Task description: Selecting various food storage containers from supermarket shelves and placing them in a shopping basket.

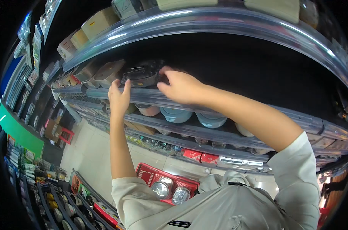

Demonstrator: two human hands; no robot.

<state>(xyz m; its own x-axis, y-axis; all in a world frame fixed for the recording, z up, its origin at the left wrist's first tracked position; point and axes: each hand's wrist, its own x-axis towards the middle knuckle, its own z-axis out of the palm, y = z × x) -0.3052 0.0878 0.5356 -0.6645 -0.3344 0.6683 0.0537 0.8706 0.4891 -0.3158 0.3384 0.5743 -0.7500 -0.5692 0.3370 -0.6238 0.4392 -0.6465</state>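
A dark lidded food container [141,77] in clear film sits on the middle shelf, near its front edge. My left hand [118,93] is at the container's near left corner, thumb and fingers apart. The thumb overlaps the container's edge, and whether it presses on it I cannot tell. At the other end is my right hand [181,85], its fingers spread and slightly blurred beside the container's right side. Its far fingertips are partly lost in the dark. Just left of the container stands a clear-sided storage box [109,74].
Boxes [100,23] stand on the shelf above, behind a clear front rail [208,21]. Lidded blue pots [176,115] fill part of the shelf below. On the floor by my body is a red shopping basket [146,172] with wrapped metal containers [162,189]. A stocked rack [56,198] stands at lower left.
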